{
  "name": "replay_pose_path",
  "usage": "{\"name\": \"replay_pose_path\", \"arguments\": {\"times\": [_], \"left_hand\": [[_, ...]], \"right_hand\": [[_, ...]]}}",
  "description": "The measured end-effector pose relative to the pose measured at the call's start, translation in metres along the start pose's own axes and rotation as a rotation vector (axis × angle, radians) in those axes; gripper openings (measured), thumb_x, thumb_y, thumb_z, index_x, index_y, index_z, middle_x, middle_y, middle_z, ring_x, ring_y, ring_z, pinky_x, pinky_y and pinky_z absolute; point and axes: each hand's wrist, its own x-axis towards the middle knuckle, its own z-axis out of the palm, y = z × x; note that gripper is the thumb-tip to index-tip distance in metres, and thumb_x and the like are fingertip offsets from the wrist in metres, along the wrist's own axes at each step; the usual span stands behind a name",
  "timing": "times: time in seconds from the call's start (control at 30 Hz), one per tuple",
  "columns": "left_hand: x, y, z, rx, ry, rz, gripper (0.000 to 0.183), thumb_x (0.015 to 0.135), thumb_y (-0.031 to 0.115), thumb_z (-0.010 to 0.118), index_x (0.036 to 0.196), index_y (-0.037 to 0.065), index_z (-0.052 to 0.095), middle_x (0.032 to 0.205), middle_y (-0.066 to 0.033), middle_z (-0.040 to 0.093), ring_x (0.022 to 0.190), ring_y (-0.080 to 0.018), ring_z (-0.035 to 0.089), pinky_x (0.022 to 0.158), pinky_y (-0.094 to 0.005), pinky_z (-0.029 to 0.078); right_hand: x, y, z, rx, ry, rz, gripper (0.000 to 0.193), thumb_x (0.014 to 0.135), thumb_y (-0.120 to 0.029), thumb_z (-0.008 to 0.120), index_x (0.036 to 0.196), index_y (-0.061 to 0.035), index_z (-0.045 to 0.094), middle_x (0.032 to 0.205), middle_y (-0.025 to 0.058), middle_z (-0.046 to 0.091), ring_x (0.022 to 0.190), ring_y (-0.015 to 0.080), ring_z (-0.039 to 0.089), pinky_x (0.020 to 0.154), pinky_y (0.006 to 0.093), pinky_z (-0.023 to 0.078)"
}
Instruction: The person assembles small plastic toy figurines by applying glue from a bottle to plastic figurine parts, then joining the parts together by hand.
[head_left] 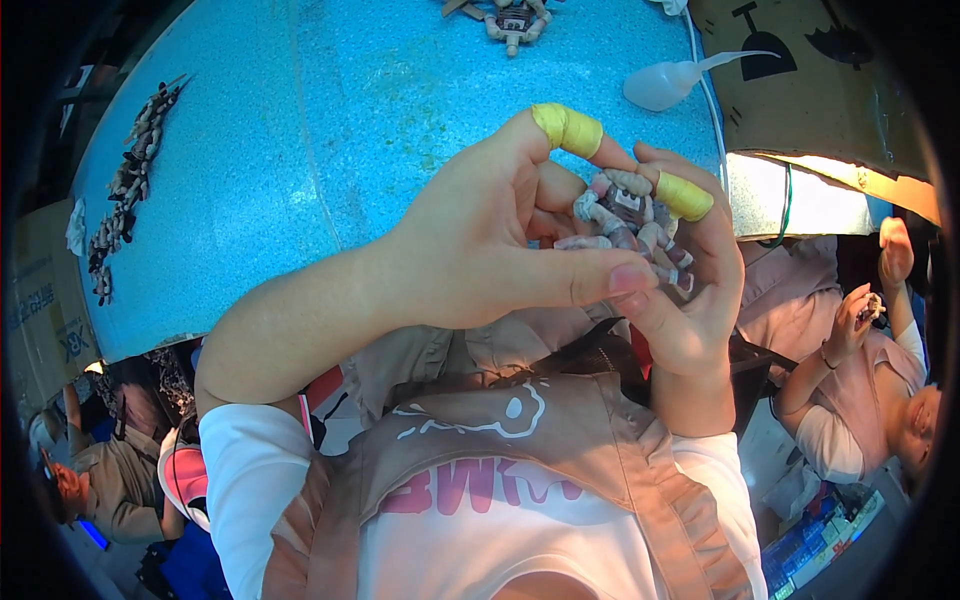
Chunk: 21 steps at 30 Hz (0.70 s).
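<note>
Between my two hands, above the near edge of the blue table (pixel 390 90), is a small jointed figure (pixel 627 203) with a dark grey body and beige, grey and purplish limbs. My left hand (pixel 500 215) grips it from the left, thumb stretched along its lower side, with yellow tape round the index finger. My right hand (pixel 705 260) closes on it from the right; yellow tape wraps one of its fingers too. The fingertips of both hands meet around the figure and hide parts of it. Another similar figure (pixel 513 22) lies at the table's far edge.
A row of small figures (pixel 130 185) lies along the table's left side. A translucent squeeze bottle (pixel 662 85) with a thin spout lies at the far right, beside a cardboard box (pixel 830 100). One co-worker (pixel 870 390) sits at right holding a small piece; another person (pixel 110 490) is at lower left.
</note>
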Motion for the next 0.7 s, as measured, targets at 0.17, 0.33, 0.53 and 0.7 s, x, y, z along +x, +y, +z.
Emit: {"name": "replay_pose_path", "arguments": {"times": [0.17, 0.33, 0.53, 0.7], "left_hand": [[-0.001, -0.008, 0.000, -0.012, -0.070, 0.110, 0.063, 0.077, 0.005, 0.067, 0.127, 0.003, 0.029, 0.114, -0.0181, 0.054, 0.105, -0.0212, 0.055, 0.088, -0.0345, 0.045], [-0.001, -0.006, -0.002, 0.436, -0.112, 0.225, 0.069, 0.077, 0.002, 0.065, 0.132, 0.004, 0.023, 0.118, -0.0157, 0.052, 0.109, -0.0203, 0.052, 0.087, -0.0324, 0.045], [0.004, -0.009, 0.004, 0.012, -0.094, 0.129, 0.081, 0.079, 0.006, 0.062, 0.139, 0.006, 0.008, 0.117, -0.0139, 0.050, 0.104, -0.0197, 0.053, 0.087, -0.0310, 0.044], [0.002, -0.011, 0.004, -0.137, -0.123, 0.088, 0.079, 0.081, 0.012, 0.060, 0.139, 0.006, 0.007, 0.119, -0.0135, 0.047, 0.102, -0.0199, 0.053, 0.090, -0.0319, 0.043]], "right_hand": [[-0.004, -0.003, 0.003, 0.026, 0.016, -0.031, 0.066, 0.060, -0.019, 0.081, 0.113, 0.0048, 0.050, 0.116, 0.0177, 0.049, 0.111, 0.0291, 0.047, 0.095, 0.0378, 0.036], [-0.011, -0.018, 0.015, 0.448, 0.170, 0.171, 0.060, 0.071, -0.018, 0.071, 0.120, 0.0052, 0.044, 0.121, 0.0179, 0.047, 0.113, 0.0253, 0.047, 0.095, 0.0375, 0.038], [-0.009, -0.010, 0.007, -0.260, 0.068, -0.265, 0.039, 0.068, 0.007, 0.063, 0.107, 0.0052, 0.057, 0.109, 0.0209, 0.058, 0.096, 0.0278, 0.060, 0.081, 0.0327, 0.048], [-0.011, -0.010, 0.012, -0.269, 0.099, -0.315, 0.040, 0.064, 0.009, 0.064, 0.103, 0.0047, 0.059, 0.106, 0.0197, 0.059, 0.091, 0.0254, 0.061, 0.077, 0.0308, 0.050]]}}
